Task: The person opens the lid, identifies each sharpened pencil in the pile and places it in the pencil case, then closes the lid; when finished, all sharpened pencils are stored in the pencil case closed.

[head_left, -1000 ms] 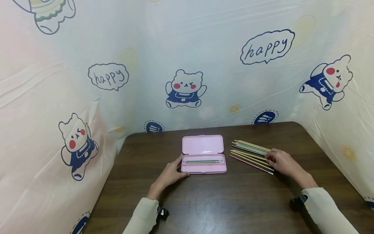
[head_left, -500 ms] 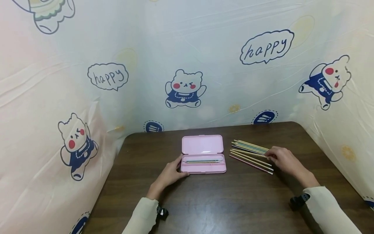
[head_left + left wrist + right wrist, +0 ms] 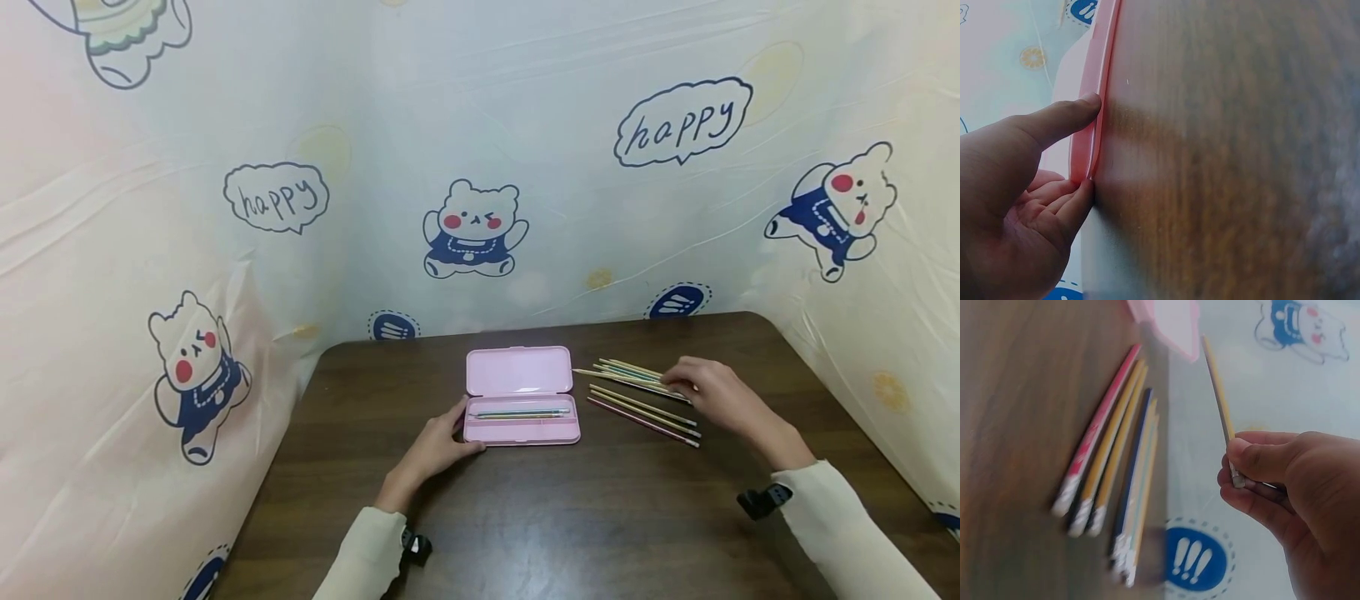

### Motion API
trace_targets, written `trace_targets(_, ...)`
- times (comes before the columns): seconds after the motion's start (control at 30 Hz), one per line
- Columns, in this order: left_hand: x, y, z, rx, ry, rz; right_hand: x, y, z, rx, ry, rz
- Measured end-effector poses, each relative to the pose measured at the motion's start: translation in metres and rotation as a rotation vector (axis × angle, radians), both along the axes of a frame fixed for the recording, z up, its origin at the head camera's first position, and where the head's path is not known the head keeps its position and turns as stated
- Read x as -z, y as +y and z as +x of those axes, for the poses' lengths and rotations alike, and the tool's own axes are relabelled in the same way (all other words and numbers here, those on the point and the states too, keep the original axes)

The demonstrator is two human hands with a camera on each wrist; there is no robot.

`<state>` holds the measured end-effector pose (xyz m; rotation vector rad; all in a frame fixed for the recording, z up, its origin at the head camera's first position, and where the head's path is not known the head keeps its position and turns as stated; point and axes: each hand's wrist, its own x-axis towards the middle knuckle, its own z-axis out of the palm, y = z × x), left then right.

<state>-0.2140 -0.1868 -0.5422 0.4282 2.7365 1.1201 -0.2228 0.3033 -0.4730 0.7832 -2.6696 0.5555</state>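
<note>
An open pink pencil case [image 3: 504, 432] lies on the table with its lid [image 3: 519, 372] folded back and a few pencils [image 3: 522, 413] in its far compartment. My left hand [image 3: 435, 446] grips the case's near left corner; the left wrist view shows the thumb on its front edge and fingers at its side. Between thumb and fingers, my right hand [image 3: 1310, 481] pinches a yellow pencil [image 3: 1217, 387] near its eraser end. That pencil points left toward the lid and is raised above the loose pencils.
Several loose pencils lie right of the case: a red one [image 3: 641, 422] nearest, yellow ones [image 3: 645, 407] beside it, and another group [image 3: 626, 367] farther back, partly overlapped by the held pencil. A printed curtain [image 3: 570, 167] surrounds the brown table [image 3: 570, 517] at the back and sides.
My right hand has lifted one yellow pencil from the loose ones and moved it up and left toward the lid. The left hand and the case have stayed in place.
</note>
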Motion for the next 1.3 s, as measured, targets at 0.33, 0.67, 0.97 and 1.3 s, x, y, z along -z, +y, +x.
trace_targets(0.33, 0.001, -0.001, 0.0, -0.007, 0.011, -0.013, -0.025, -0.042, -0.008, -0.077, -0.004, -0.015)
trace_targets(0.67, 0.001, -0.002, 0.0, -0.002, 0.018, -0.023, -0.027, -0.091, -0.021, -0.149, -0.032, -0.051)
trace_targets(0.97, 0.003, -0.002, -0.001, -0.006, 0.008, -0.021, -0.008, -0.134, -0.035, -0.229, -0.084, -0.025)
trace_targets(1.3, 0.004, -0.001, -0.002, 0.003, 0.025, -0.018, 0.034, -0.157, -0.046, -0.241, -0.109, 0.014)
